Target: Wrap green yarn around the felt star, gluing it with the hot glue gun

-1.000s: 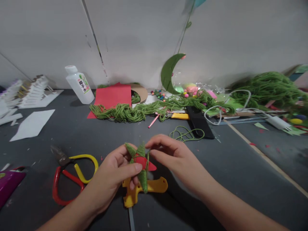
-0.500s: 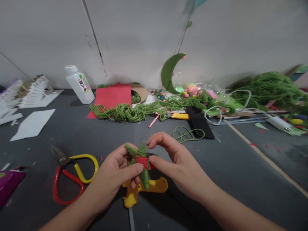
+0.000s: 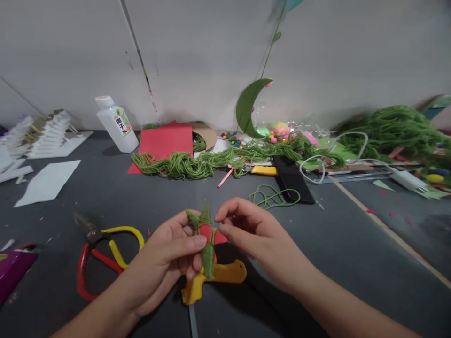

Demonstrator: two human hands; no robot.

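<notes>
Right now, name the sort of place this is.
Probably a craft workspace: a yellow glue gun, red-and-yellow-handled metal pliers and tangled green yarn share the dark tabletop.

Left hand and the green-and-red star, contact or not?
Touching. The head view shows the left hand gripping the star, its thumb laid over the edge of the red middle.
</notes>
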